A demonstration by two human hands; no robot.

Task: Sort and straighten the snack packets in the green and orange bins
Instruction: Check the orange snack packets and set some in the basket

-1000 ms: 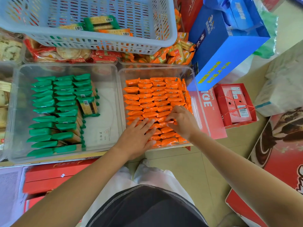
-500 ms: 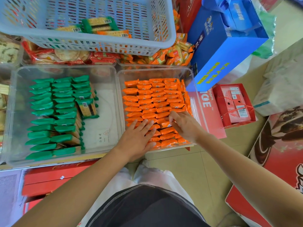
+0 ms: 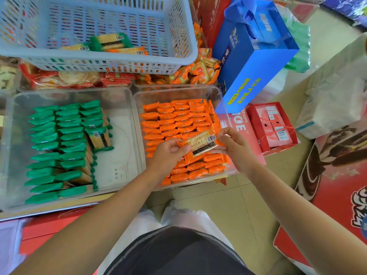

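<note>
Beyond the far edge of both bins, a pale blue slotted plastic basket [image 3: 111,62], with a few loose packets [image 3: 111,41] flat inside. Beneath its near rim, round rice crackers [image 3: 69,78] in red-trimmed film; past the far right corner of the orange bin [image 3: 178,93], a heap of orange biscuit packs [image 3: 198,72]. Just right of that corner, a glossy blue gift bag [image 3: 256,62], tilted. Further right, a red carton [image 3: 272,126] tied with string, a white sack [image 3: 337,96] and a big red box [image 3: 337,175] printed with chocolate rolls.

Two clear hard-plastic bins, rectangular with rounded corners, side by side: green bin [image 3: 127,108] left, orange bin right. In the green bin, shiny green packets [image 3: 59,145] on edge in three rows along the left wall, bare floor along the right wall, and one green packet [image 3: 98,137] flat, barcode up, beside the third row. In the orange bin, orange packets [image 3: 174,120] on edge in close rows from wall to wall.

Above the near half of the orange bin, clear of the rows, one orange packet [image 3: 200,143]: flat, rectangular, with a clear window onto a pale dotted cracker with dark filling, and a white barcode at the right end. Pinched at the left end by the left hand [image 3: 166,155], thumb on top, fingers curled under; pinched at the right end by the right hand [image 3: 236,147], fingers bent round the edge. Left hand and wrist hiding part of the near left rows
</note>
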